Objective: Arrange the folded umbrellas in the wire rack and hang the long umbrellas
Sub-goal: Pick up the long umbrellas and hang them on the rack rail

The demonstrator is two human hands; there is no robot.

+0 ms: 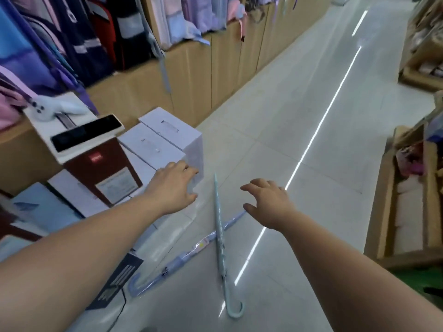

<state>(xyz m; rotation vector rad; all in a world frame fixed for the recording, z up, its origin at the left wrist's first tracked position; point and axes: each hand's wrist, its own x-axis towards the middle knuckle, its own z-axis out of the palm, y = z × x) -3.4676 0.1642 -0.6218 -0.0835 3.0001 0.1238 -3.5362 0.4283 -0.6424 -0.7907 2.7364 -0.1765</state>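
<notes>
The right hand (268, 202) reaches forward and down with its fingers spread and loosely bent, holding nothing, and hovers just above the far end of the umbrellas. The left hand (176, 185) is also stretched out with relaxed, empty fingers. Its fingertips are at the corner of a white cardboard box (167, 130), but I cannot tell whether they touch it.

Below and between the hands, two long umbrellas lie crossed on the pale tiled floor (311, 116). One is a long mint-green umbrella with a hooked handle (221, 248), its tip pointing away from the person. Across it lies a long lavender-blue umbrella in a clear sleeve (177, 261), its curved handle near the left forearm.

To the left, the white box sits among other stacked boxes. Behind them runs a wood-fronted display (191, 75) hung with bags.

Neither long umbrella is hung or picked up, so that part of the task looks barely begun. No wire rack or folded umbrella is in view, so that part cannot be judged. The likely step in hand is picking up one of the long umbrellas.
</notes>
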